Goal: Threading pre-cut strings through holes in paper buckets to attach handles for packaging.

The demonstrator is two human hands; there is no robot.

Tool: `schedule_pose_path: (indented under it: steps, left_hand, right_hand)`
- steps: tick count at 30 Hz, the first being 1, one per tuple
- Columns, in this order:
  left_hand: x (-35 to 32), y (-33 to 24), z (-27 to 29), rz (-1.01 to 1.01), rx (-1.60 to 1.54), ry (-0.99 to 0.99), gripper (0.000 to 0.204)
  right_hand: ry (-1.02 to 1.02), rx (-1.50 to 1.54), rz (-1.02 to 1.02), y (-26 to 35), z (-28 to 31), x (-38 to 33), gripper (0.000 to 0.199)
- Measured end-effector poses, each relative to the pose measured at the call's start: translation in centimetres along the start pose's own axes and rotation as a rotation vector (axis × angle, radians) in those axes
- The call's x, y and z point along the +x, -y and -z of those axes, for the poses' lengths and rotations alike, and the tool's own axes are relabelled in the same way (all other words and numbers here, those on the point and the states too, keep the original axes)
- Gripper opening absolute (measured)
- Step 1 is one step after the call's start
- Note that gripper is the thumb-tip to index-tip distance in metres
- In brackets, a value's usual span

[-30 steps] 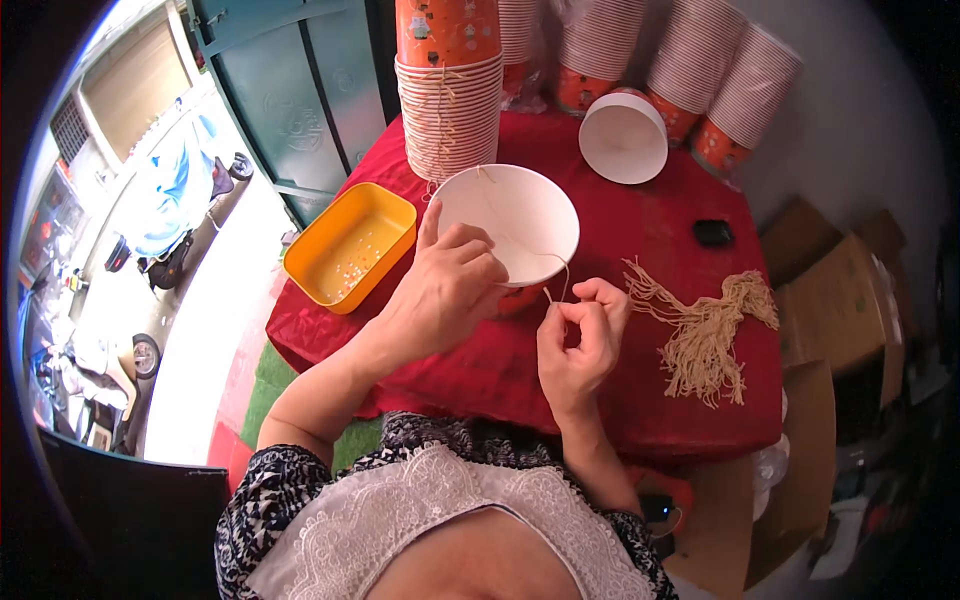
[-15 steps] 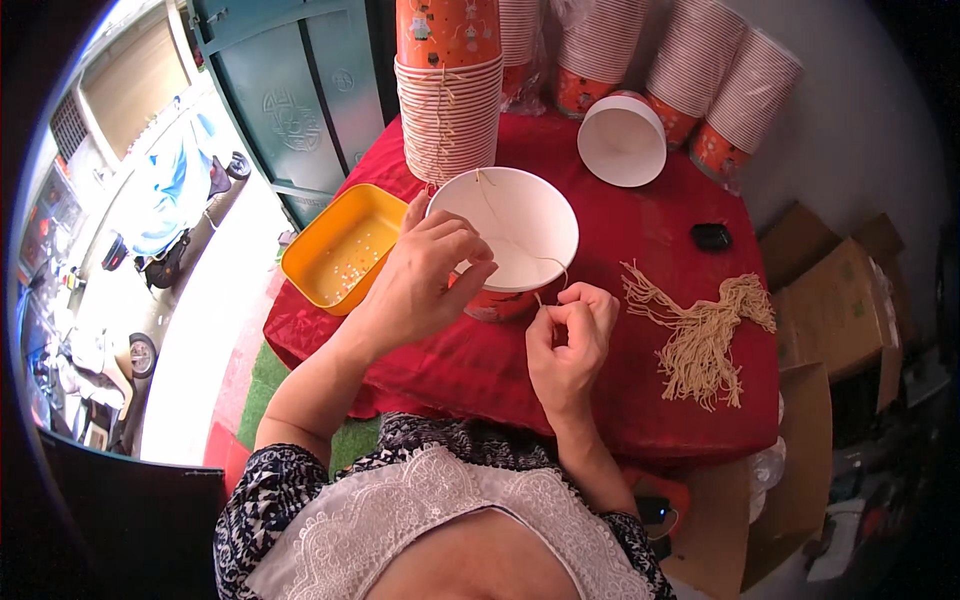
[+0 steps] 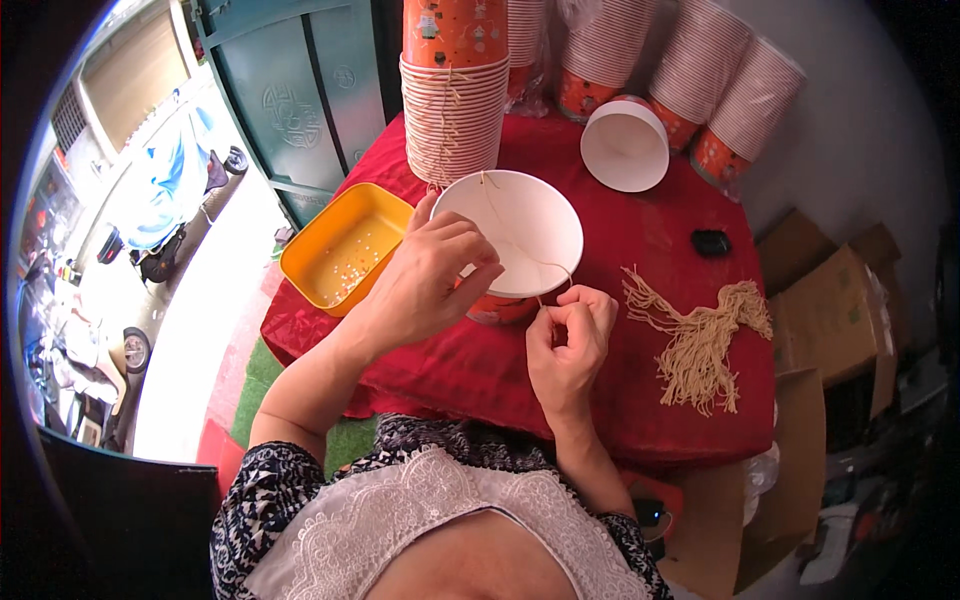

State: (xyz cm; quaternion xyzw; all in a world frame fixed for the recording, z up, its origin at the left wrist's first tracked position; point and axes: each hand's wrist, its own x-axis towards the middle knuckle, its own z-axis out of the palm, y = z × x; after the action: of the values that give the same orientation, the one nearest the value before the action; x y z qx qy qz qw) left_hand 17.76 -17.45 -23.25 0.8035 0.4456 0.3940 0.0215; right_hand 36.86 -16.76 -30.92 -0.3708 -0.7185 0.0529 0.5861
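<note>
One red-covered table [image 3: 640,400] is spreading across the middle of the view I am watching remotely. Toward its far side, a tall stack of buckets [image 3: 453,125] is standing upright. Just in front of it, a single white-lined orange bucket [image 3: 525,225] is sitting on the cloth; I am seeing its mouth opening upward, its long axis standing roughly vertical. To its left, a yellow tray [image 3: 345,225] is lying lengthwise, slanting away to the right. To the right, a pale cord bundle [image 3: 700,345] is spreading its loose ends toward me. The left hand [image 3: 435,262] is curving around the bucket's near-left rim; I am not managing to tell whether it is gripping anything. The right hand [image 3: 568,345] is sitting just below the near-right rim, thumb and forefinger pinching a thin cord [image 3: 550,264]. That cord is running from the far rim down inside the bucket, then over the near-right rim, beyond the left hand's thumb, to the right hand's fingertips.
</note>
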Motion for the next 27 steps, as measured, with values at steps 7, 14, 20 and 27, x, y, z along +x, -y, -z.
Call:
schedule_pose_path:
  steps: [7, 14, 20, 27]
  left_hand:
    - [1.4, 0.3, 0.1, -0.037, -0.02, 0.107, 0.007]
    - [3.4, 1.7, -0.6, -0.089, -0.177, 0.35, 0.018]
    - [5.6, 2.6, -1.3, -0.086, -0.236, 0.715, 0.025]
    - [6.4, 1.8, -1.5, -0.015, -0.264, 0.817, 0.023]
  right_hand:
    - [0.013, -0.02, -0.001, -0.2, -0.1, 0.0, 0.021]
    - [0.014, -0.015, -0.001, -0.1, -0.3, 0.2, 0.019]
    - [0.007, -0.023, -0.001, -0.3, -0.5, 0.1, 0.017]
    - [0.019, -0.027, -0.006, -0.1, -0.5, 0.4, 0.015]
